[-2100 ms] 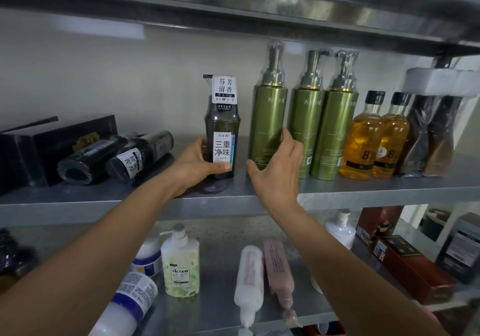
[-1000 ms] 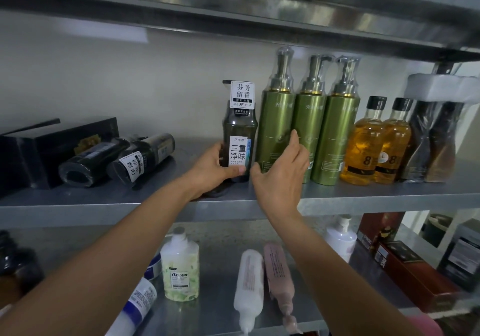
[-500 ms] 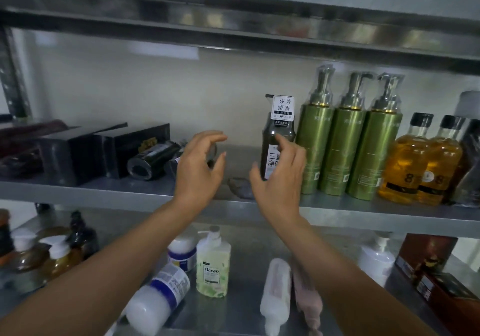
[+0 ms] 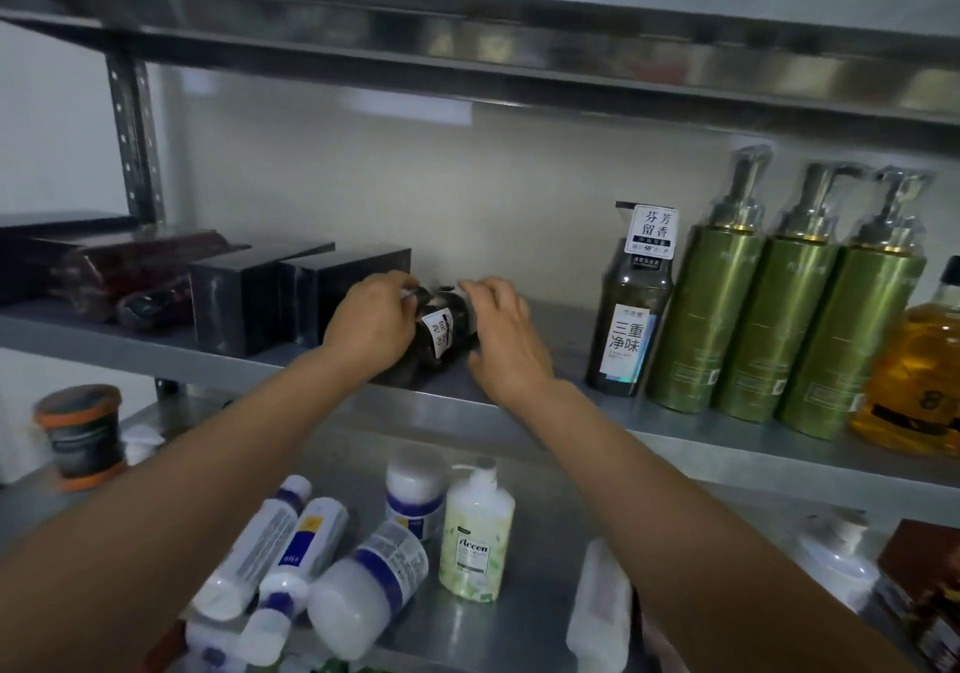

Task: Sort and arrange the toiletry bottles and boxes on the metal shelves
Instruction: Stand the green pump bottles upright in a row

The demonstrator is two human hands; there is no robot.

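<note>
Dark bottle (image 4: 441,332) lies on its side on the middle shelf (image 4: 675,443), at 9 o'clock from the upright green pump bottles (image 4: 753,324). Left hand (image 4: 371,326) and right hand (image 4: 506,339) flank it, fingers (image 4: 478,287) curled round it, probably to stand it upright.

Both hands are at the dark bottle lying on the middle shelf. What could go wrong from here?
1. The lying dark bottle is round and near the shelf edge; if the left hand or right hand slips, it may roll off.
2. Swinging it upright, the right hand might knock the upright dark bottle standing close by.
</note>
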